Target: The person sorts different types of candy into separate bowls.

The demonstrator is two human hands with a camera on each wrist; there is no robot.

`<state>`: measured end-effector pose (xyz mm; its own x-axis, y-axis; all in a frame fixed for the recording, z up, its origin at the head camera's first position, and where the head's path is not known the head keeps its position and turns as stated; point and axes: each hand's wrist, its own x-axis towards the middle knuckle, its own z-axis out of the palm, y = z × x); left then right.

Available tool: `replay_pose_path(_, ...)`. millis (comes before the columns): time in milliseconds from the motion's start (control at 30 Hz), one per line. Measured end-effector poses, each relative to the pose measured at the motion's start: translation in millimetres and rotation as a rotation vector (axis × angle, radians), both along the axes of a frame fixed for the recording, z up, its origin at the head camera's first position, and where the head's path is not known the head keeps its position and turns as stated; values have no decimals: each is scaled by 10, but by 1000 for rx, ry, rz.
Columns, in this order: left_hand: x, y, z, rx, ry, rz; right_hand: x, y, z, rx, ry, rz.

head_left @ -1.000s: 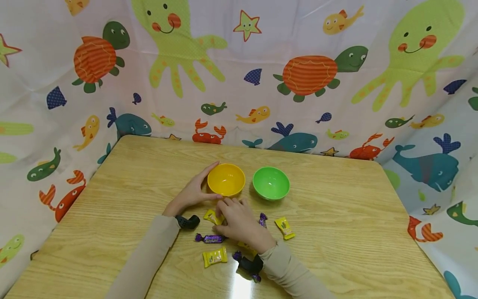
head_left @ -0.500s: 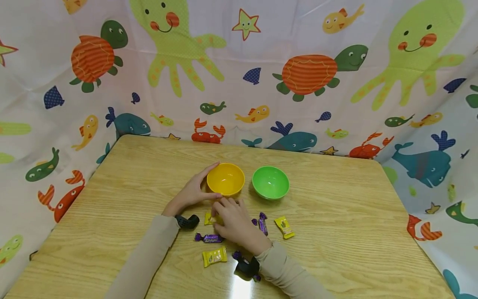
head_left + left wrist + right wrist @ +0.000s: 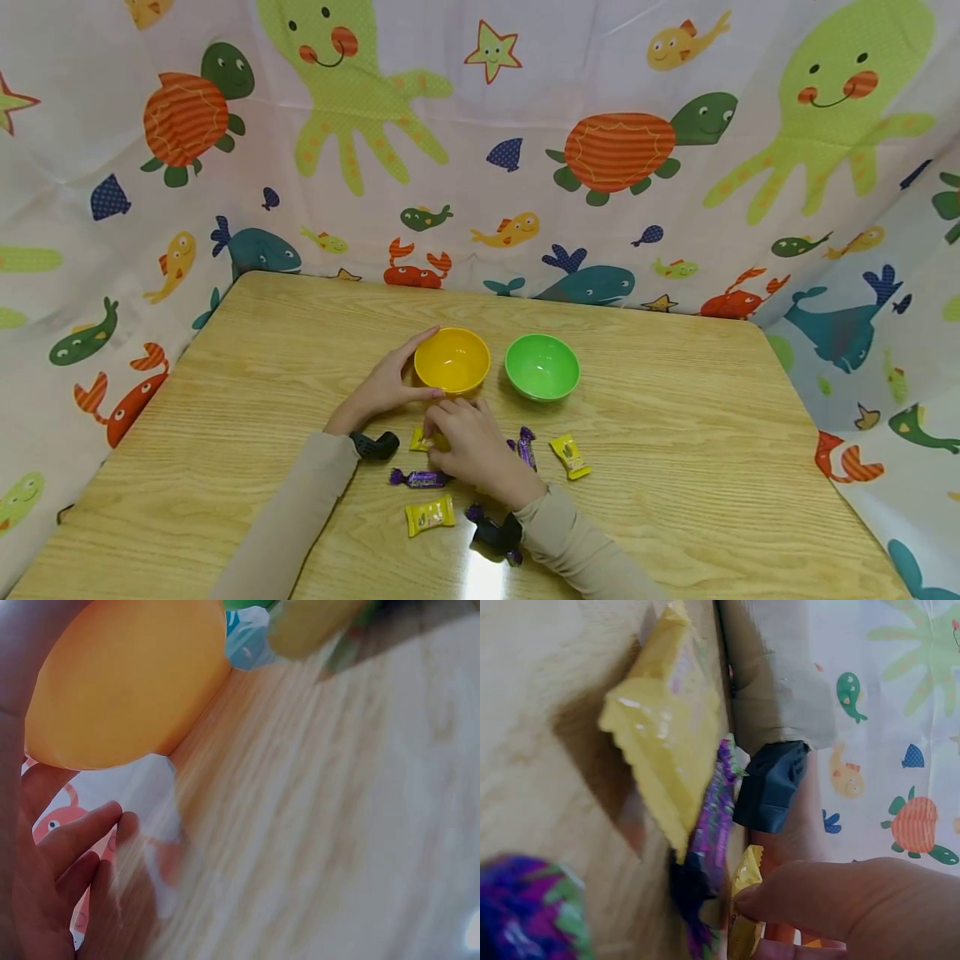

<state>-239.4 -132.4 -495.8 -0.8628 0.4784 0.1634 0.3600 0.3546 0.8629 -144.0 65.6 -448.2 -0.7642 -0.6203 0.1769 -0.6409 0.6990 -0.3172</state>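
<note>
In the head view my left hand [image 3: 386, 382] holds the yellow bowl [image 3: 452, 361] from its left side, thumb at the front and fingers round the back. The left wrist view shows the bowl's outer wall [image 3: 135, 682] close up. In front of the bowl, my right hand [image 3: 472, 446] reaches down over a yellow-wrapped candy [image 3: 420, 439], which its fingers partly hide. Seen from the right wrist, the thumb and a finger pinch that yellow candy [image 3: 746, 896]. A purple-wrapped candy [image 3: 423, 479] lies just below that hand.
A green bowl [image 3: 542, 368] stands right of the yellow one. More yellow candies [image 3: 431, 516] and purple candies [image 3: 527, 448] lie scattered on the wooden table [image 3: 675, 467]. A black wrist device [image 3: 497, 533] partly covers another purple candy. Behind hangs a sea-animal curtain [image 3: 450, 150].
My right hand has shifted slightly left and covers more of the yellow candy; the right wrist no longer overlaps the purple candy beside it. My left hand stays on the bowl.
</note>
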Motion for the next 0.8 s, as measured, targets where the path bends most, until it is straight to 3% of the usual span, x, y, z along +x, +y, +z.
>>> replay_pose_path(400,-4,-11,-20,-3,5,-4,-11,112,285,-39,-51,9)
replay_pose_path(600,-17,-38,-46,13,28,-8,-45,150,501,-43,62,18)
replay_pose_path(800,-33,-37,-56,25,57,-34,-138,196,654,-77,97,20)
